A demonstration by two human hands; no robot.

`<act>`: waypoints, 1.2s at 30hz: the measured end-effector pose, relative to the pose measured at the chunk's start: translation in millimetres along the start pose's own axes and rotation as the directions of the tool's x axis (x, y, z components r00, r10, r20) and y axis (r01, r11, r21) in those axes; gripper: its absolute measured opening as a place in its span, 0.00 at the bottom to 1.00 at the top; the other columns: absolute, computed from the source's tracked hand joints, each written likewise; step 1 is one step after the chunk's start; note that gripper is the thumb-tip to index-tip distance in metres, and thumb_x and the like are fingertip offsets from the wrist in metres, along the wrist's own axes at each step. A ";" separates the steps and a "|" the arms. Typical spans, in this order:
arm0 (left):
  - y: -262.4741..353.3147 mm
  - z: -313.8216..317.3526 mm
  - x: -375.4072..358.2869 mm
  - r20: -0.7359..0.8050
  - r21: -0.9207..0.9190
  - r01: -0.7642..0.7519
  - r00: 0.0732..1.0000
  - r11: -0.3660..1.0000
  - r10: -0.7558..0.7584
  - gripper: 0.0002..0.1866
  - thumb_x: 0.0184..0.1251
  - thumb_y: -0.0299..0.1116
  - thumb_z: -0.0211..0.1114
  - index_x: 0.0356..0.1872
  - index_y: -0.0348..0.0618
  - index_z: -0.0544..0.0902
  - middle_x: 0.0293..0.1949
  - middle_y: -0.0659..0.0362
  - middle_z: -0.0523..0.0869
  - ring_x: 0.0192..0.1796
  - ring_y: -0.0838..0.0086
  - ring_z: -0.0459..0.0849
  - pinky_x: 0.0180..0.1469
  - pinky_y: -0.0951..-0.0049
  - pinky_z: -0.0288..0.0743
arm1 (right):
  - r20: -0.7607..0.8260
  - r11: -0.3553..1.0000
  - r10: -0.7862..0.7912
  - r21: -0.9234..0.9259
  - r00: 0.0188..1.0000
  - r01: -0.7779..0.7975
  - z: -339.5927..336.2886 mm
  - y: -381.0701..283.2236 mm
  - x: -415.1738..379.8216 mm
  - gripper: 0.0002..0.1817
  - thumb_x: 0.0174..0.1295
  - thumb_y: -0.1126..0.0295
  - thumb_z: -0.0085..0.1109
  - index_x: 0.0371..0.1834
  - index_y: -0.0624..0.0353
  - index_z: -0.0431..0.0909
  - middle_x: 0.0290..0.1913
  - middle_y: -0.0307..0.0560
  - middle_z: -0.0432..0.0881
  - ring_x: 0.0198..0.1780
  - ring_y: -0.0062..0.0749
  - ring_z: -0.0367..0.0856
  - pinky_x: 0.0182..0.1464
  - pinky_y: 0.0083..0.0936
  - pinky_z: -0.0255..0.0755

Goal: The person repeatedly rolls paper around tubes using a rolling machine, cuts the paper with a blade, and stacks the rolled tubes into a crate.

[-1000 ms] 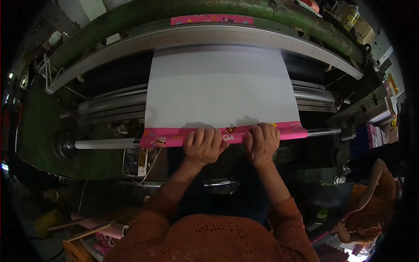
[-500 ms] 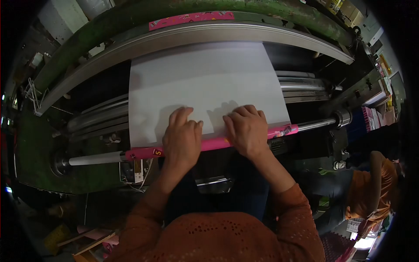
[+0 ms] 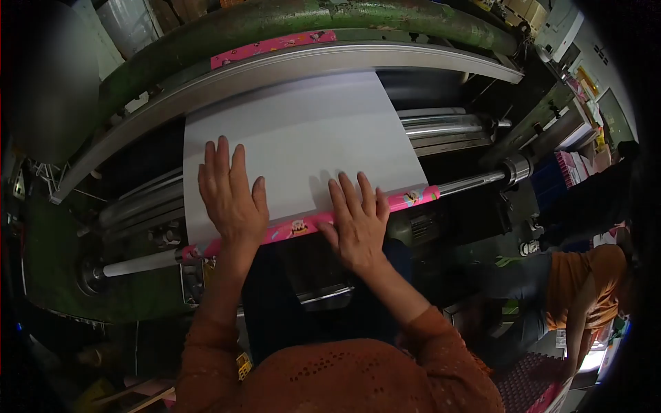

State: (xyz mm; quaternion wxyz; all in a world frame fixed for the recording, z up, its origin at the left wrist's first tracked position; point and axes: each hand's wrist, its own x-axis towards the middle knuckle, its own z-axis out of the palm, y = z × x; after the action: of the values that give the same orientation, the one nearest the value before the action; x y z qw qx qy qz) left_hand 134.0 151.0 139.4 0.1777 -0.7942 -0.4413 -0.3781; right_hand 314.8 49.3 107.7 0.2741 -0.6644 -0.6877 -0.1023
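Here, the pink roll (image 3: 299, 227) runs beneath left hand (image 3: 234, 203) and right hand (image 3: 359, 234), each grip unclenched.

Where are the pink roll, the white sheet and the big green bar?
Pink roll (image 3: 297, 228): head view, on its patterned middle.
White sheet (image 3: 296, 134): head view, on its plain middle.
Green bar (image 3: 289, 18): head view, on its curved middle.

I'm watching remotely a sheet (image 3: 296, 131) stretching from a bar (image 3: 275, 60) behind to a roll (image 3: 298, 226) in front, a pipe (image 3: 310, 19) lying beyond the bar, left hand (image 3: 232, 196) lying over the sheet, right hand (image 3: 359, 230) crossing the roll, a person (image 3: 582, 286) standing far right.
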 end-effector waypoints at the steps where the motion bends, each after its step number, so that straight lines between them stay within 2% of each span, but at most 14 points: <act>1: -3.2 -6.9 -4.6 -0.054 -0.084 0.000 0.999 0.996 -0.004 0.27 0.65 0.37 0.60 0.63 0.38 0.70 0.69 0.45 0.66 0.73 0.49 0.61 0.70 0.43 0.52 | 0.011 0.999 -0.019 -0.038 1.000 0.019 -0.2 5.9 17.8 0.35 0.57 0.51 0.62 0.69 0.50 0.68 0.68 0.48 0.69 0.73 0.49 0.58 0.68 0.55 0.50; 3: 2.4 -20.6 -45.0 -0.114 -0.111 -0.121 0.988 0.986 0.108 0.22 0.67 0.36 0.56 0.59 0.37 0.72 0.66 0.44 0.70 0.70 0.47 0.64 0.70 0.43 0.53 | -0.014 0.998 -0.037 -0.042 0.999 0.036 0.7 9.5 48.1 0.36 0.59 0.52 0.62 0.69 0.53 0.66 0.68 0.50 0.68 0.74 0.50 0.57 0.67 0.56 0.50; 8: 42.2 -20.5 -141.2 0.036 -0.299 -0.309 0.942 0.903 0.334 0.21 0.62 0.34 0.62 0.55 0.40 0.74 0.60 0.47 0.74 0.65 0.50 0.69 0.69 0.41 0.55 | -0.287 0.996 -0.010 -0.083 0.958 -0.015 15.2 27.8 116.7 0.32 0.61 0.59 0.61 0.64 0.67 0.67 0.65 0.59 0.70 0.71 0.52 0.61 0.67 0.51 0.54; 10: 35.5 -12.1 -158.8 0.306 -0.334 -0.069 0.935 0.940 0.178 0.20 0.60 0.35 0.63 0.53 0.42 0.77 0.60 0.50 0.76 0.66 0.56 0.71 0.69 0.44 0.57 | -0.257 0.998 -0.051 -0.037 0.965 0.042 -5.6 19.6 83.7 0.33 0.60 0.60 0.61 0.65 0.68 0.66 0.65 0.61 0.70 0.71 0.52 0.62 0.67 0.52 0.53; 13: 14.2 0.4 -195.3 0.460 -0.258 0.077 0.886 0.963 0.052 0.21 0.59 0.37 0.64 0.52 0.41 0.78 0.59 0.48 0.76 0.66 0.55 0.69 0.69 0.45 0.58 | -0.001 0.999 -0.004 0.052 1.000 0.004 3.2 2.3 -2.2 0.35 0.58 0.54 0.62 0.67 0.59 0.67 0.67 0.53 0.69 0.73 0.52 0.59 0.69 0.54 0.48; 18: 4.0 22.1 -233.7 0.615 -0.092 0.214 0.780 0.973 -0.113 0.19 0.61 0.39 0.64 0.49 0.39 0.78 0.60 0.47 0.74 0.66 0.52 0.68 0.68 0.47 0.58 | -0.167 0.996 0.011 -0.084 0.986 -0.025 5.2 14.2 74.7 0.30 0.59 0.58 0.61 0.64 0.57 0.70 0.64 0.49 0.72 0.71 0.46 0.62 0.69 0.52 0.50; 22: 10.8 15.4 -221.6 0.631 -0.111 0.247 0.766 0.963 -0.124 0.16 0.63 0.39 0.62 0.46 0.40 0.78 0.59 0.48 0.74 0.65 0.53 0.69 0.68 0.48 0.58 | -0.553 1.000 -0.007 -0.014 0.833 -0.001 -18.8 49.5 163.6 0.19 0.59 0.64 0.63 0.53 0.56 0.76 0.48 0.46 0.80 0.50 0.45 0.77 0.54 0.39 0.65; 24: 9.8 11.9 -222.0 0.631 -0.108 0.251 0.765 0.962 -0.129 0.16 0.63 0.39 0.62 0.46 0.40 0.78 0.59 0.49 0.75 0.65 0.54 0.69 0.68 0.49 0.59 | -0.601 0.964 0.203 0.260 0.773 -0.051 -50.8 41.5 202.7 0.13 0.64 0.58 0.60 0.39 0.58 0.80 0.30 0.50 0.82 0.33 0.51 0.81 0.38 0.41 0.72; 26: 7.0 12.2 -223.9 0.621 -0.127 0.267 0.773 0.955 -0.133 0.16 0.63 0.40 0.62 0.46 0.40 0.79 0.59 0.49 0.75 0.65 0.55 0.69 0.67 0.49 0.59 | -0.484 0.962 0.275 0.127 0.831 -0.243 -64.6 54.1 245.1 0.20 0.65 0.51 0.58 0.35 0.59 0.82 0.27 0.52 0.83 0.34 0.51 0.83 0.38 0.41 0.74; 28: 5.3 12.6 -223.8 0.622 -0.131 0.270 0.772 0.954 -0.133 0.16 0.63 0.40 0.62 0.46 0.40 0.79 0.58 0.49 0.75 0.65 0.55 0.69 0.67 0.49 0.59 | -0.242 0.908 0.373 0.296 0.896 -0.297 -79.4 52.3 279.3 0.25 0.62 0.46 0.58 0.28 0.61 0.83 0.27 0.52 0.84 0.36 0.51 0.84 0.40 0.39 0.75; 30: 7.1 12.3 -224.8 0.627 -0.128 0.282 0.766 0.951 -0.143 0.16 0.63 0.40 0.62 0.45 0.40 0.79 0.58 0.49 0.75 0.65 0.55 0.69 0.67 0.50 0.60 | -0.224 0.873 0.304 0.455 0.926 -0.176 -58.2 69.1 307.3 0.27 0.59 0.45 0.60 0.25 0.62 0.83 0.26 0.52 0.84 0.35 0.48 0.85 0.41 0.38 0.75; 32: 8.8 12.9 -225.3 0.577 -0.131 0.235 0.808 0.963 -0.118 0.16 0.63 0.40 0.62 0.45 0.40 0.79 0.58 0.49 0.75 0.65 0.55 0.69 0.66 0.50 0.60 | -0.311 0.934 0.289 0.301 0.905 -0.195 -58.0 47.2 300.5 0.22 0.62 0.52 0.61 0.28 0.64 0.83 0.26 0.53 0.84 0.32 0.40 0.86 0.38 0.33 0.75; 33: 8.9 13.5 -226.6 0.582 -0.115 0.248 0.802 0.962 -0.137 0.16 0.63 0.40 0.62 0.45 0.40 0.79 0.58 0.49 0.75 0.65 0.55 0.69 0.66 0.50 0.60 | -0.309 0.913 0.181 0.406 0.934 -0.042 -60.3 32.9 281.6 0.17 0.63 0.58 0.61 0.30 0.65 0.82 0.26 0.51 0.84 0.31 0.34 0.85 0.37 0.29 0.75; 36: 7.9 13.0 -228.1 0.568 -0.119 0.254 0.810 0.960 -0.144 0.16 0.63 0.40 0.62 0.44 0.40 0.79 0.58 0.48 0.75 0.65 0.55 0.69 0.66 0.50 0.60 | -0.239 0.566 -0.045 0.794 0.970 0.221 -48.0 -17.1 196.5 0.04 0.65 0.76 0.58 0.34 0.65 0.80 0.26 0.44 0.82 0.28 0.21 0.79 0.34 0.19 0.72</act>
State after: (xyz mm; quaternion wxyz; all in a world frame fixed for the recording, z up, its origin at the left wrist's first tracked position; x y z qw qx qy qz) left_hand 72.3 25.5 -41.4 -0.0747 -0.8319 -0.5166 -0.1887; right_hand 316.3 192.0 252.1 0.6048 -0.3968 -0.6759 0.1414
